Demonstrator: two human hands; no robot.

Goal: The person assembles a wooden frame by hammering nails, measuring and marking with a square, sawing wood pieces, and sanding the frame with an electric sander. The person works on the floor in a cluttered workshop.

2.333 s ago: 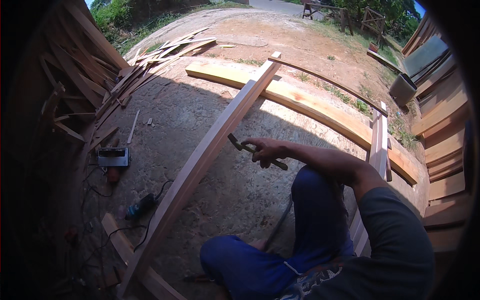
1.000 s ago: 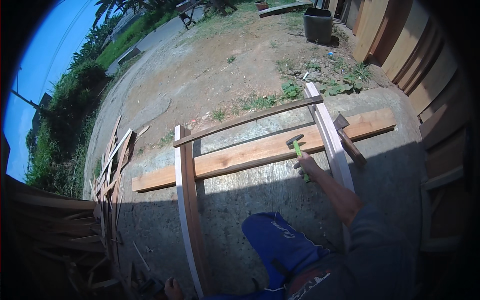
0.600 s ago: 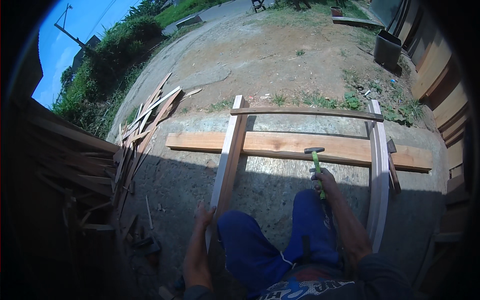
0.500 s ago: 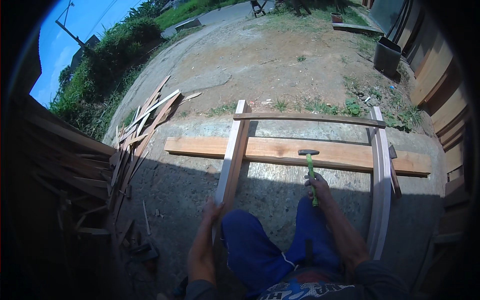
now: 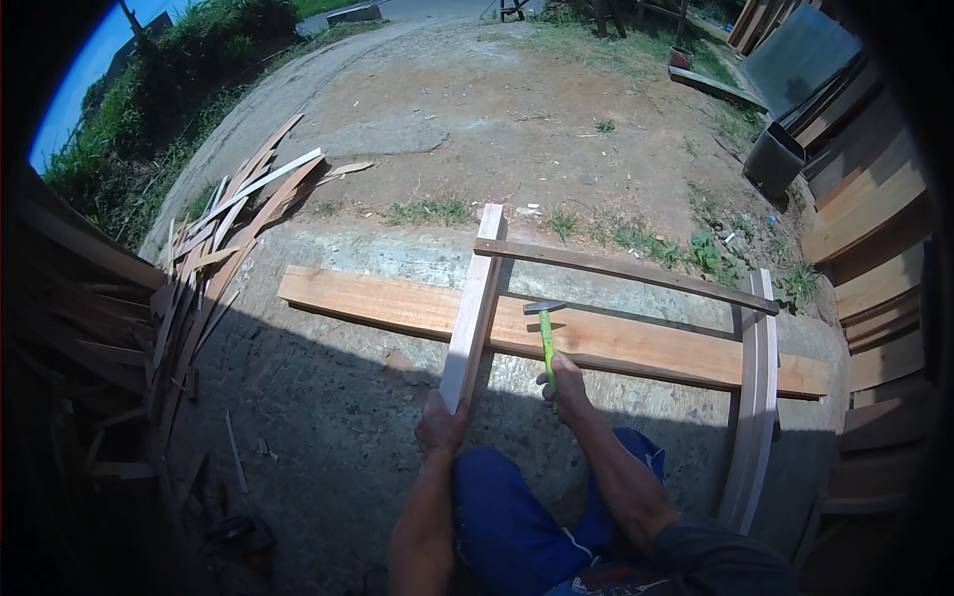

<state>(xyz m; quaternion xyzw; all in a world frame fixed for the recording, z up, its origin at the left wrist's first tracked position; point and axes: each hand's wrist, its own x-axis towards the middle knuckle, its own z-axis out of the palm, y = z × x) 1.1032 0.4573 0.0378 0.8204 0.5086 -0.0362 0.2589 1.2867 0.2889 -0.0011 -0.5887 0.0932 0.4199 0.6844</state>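
Note:
My left hand [image 5: 440, 424] is wrapped round the near part of a pale wooden beam [image 5: 474, 323], the left side piece of a frame. In my right hand [image 5: 566, 385] is a hammer [image 5: 549, 346] with a bright green handle and a dark metal head. The hammer's head hovers just right of that beam, over a thick plank [image 5: 636, 338] lying crosswise under the frame. A thin dark batten [image 5: 626, 270] spans the far ends of the left beam and a matching right beam [image 5: 759, 397].
Scrap wood strips [image 5: 229, 219] lie piled at the left. Boards [image 5: 874, 238] line the right side, with a dark bucket [image 5: 774, 161] farther off. Beyond the concrete floor [image 5: 348, 397] lies bare ground with weeds.
My right hand has carried the hammer left, close to the left beam. My left hand now grips that beam a little farther forward. The whole view has also turned somewhat.

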